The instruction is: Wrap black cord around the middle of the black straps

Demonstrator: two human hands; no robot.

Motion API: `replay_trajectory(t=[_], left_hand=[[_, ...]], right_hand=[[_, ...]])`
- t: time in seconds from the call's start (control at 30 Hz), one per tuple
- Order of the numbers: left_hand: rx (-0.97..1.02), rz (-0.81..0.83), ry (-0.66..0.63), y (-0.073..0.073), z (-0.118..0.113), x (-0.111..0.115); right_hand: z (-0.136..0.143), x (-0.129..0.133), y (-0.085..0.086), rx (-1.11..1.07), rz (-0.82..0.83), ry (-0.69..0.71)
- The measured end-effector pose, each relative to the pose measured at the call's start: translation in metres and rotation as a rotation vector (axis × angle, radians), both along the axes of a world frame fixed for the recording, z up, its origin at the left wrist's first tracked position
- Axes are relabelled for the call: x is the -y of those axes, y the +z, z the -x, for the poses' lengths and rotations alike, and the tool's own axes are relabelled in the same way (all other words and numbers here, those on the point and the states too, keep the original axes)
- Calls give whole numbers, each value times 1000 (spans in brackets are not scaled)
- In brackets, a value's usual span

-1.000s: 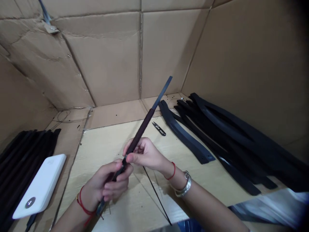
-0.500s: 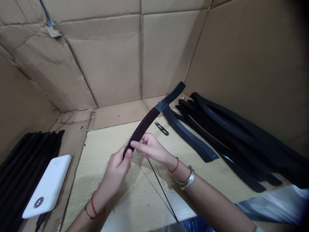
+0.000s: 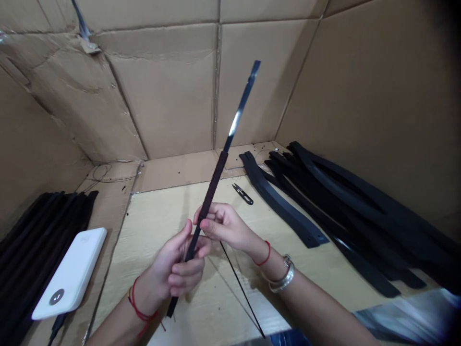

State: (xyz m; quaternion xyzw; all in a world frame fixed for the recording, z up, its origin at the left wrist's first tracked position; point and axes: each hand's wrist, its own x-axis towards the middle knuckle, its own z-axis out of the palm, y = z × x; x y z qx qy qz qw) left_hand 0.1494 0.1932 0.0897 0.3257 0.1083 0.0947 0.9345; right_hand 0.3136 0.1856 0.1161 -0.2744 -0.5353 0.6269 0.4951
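A long black curved strip (image 3: 237, 119) slants up over the table, edge-on. Its middle part has a dark maroon cord wrapping (image 3: 215, 181). Around the lower part, my left hand (image 3: 180, 269) has its fingers curled, the thumb raised along the side. My right hand (image 3: 228, 228) pinches the strip at the lower end of the wrapping, thumb in front. From beneath that hand a thin dark cord (image 3: 239, 283) runs taut down to the table's front edge. Small black thread snips (image 3: 243, 194) lie beyond my right hand.
Bare black strips (image 3: 284, 202) lie at the right, beside a larger pile (image 3: 345, 211) along the cardboard wall (image 3: 360, 86). A white power bank (image 3: 74, 269) with a cable rests on dark strips (image 3: 43, 230) at the left. Loose thread (image 3: 103, 173) lies at the back left.
The strip has turned from its broad face to edge-on and now stands steeper, its far end higher. My left hand has opened its grip and curled round lower down.
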Motion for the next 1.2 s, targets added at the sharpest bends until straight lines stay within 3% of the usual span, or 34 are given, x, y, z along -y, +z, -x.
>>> replay_trajectory(t=[0.07,0.17,0.2,0.27,0.3,0.37,0.5,0.57,0.63,0.87,1.0,1.2], left_hand=[[-281,-263,246,1,-3,2],[-642,-830,745,2,-6,5],[-722,-1004,848,3,-7,6],[-812,-1238,906,5,-6,8],[-804,-1273,889,6,-5,8],[-678,-1153,780,9,-3,8],[-131,-446,442,15,6,2],[143,-151,333,15,9,-4],[288,10,259,13,10,-8],[328,80,159,8,3,-2],[381,172,66,5,0,3],[296,250,-24,5,3,7]], right_hand=[[2,-3,-4,15,2,-68],[4,-8,-11,77,-7,-198],[4,-9,-13,88,-8,-217],[4,-10,-14,83,-2,-208],[3,-10,-14,68,2,-185],[1,-8,-11,38,1,-109],[-1,-5,-7,-33,-21,13],[0,-5,-8,-11,-31,-13],[1,-5,-9,58,-49,-83],[-3,-7,-4,153,-95,-309],[3,-6,-8,98,-11,-214],[8,-4,-17,-18,64,-10]])
